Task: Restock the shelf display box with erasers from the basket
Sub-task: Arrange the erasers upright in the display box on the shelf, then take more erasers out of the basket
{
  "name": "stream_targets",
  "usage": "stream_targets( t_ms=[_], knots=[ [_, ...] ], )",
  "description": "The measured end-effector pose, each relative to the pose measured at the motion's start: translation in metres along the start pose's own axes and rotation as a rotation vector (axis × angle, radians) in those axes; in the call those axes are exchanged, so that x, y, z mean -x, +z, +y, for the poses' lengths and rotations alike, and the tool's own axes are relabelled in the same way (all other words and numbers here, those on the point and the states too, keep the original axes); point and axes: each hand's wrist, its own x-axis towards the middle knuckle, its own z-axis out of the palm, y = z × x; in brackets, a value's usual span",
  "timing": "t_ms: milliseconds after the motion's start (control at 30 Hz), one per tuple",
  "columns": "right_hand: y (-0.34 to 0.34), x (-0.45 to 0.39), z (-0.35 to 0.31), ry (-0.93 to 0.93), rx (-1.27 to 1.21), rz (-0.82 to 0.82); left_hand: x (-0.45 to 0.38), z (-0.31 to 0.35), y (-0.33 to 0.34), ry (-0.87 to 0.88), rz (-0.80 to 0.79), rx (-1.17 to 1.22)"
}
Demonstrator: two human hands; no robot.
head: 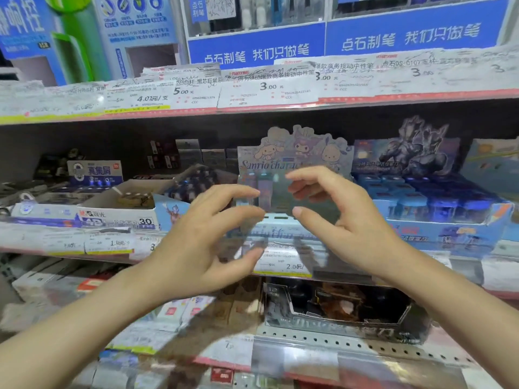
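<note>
A pale display box [283, 234] with a cartoon-character header card [297, 150] stands on the middle shelf, straight ahead. A few purple-wrapped erasers [264, 189] show at its back left; most of its inside looks bare. My left hand [207, 237] is in front of the box's left side, fingers spread and curled, holding nothing. My right hand [342, 214] is in front of its right side, fingers also apart and empty. The box's front is blurred. No basket is in view.
A white eraser box marked 30 [112, 211] stands left of the display box, and a blue box full of erasers [438, 211] stands right. Price tags line the shelf edges [283, 265]. A dark display box [342, 310] sits on the shelf below. Pen displays fill the top shelf.
</note>
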Motion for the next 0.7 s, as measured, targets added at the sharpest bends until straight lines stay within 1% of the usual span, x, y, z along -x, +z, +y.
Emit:
stream_targets(
  t_ms=[67,133,200,267,333,500,700],
  knots=[
    [-0.004,0.008,-0.002,-0.013,-0.061,-0.009,0.002,0.013,0.000,-0.010,0.021,0.021],
    [-0.008,0.023,-0.005,-0.016,-0.138,-0.043,0.010,0.030,0.002,-0.070,0.018,0.064],
    [-0.009,0.038,-0.007,-0.006,-0.198,-0.078,0.021,0.044,0.007,-0.166,0.009,0.148],
    [-0.006,0.052,-0.009,0.034,-0.257,-0.115,0.035,0.058,0.010,-0.291,-0.020,0.264],
    [0.000,0.065,-0.009,0.082,-0.311,-0.140,0.049,0.066,0.014,-0.373,-0.051,0.342],
    [0.035,0.108,-0.007,0.255,-0.375,-0.210,0.094,0.061,0.027,-0.583,-0.148,0.476],
    [0.110,0.179,-0.001,0.535,-0.402,-0.367,0.172,0.042,0.067,-0.773,-0.378,0.637]
  ],
)
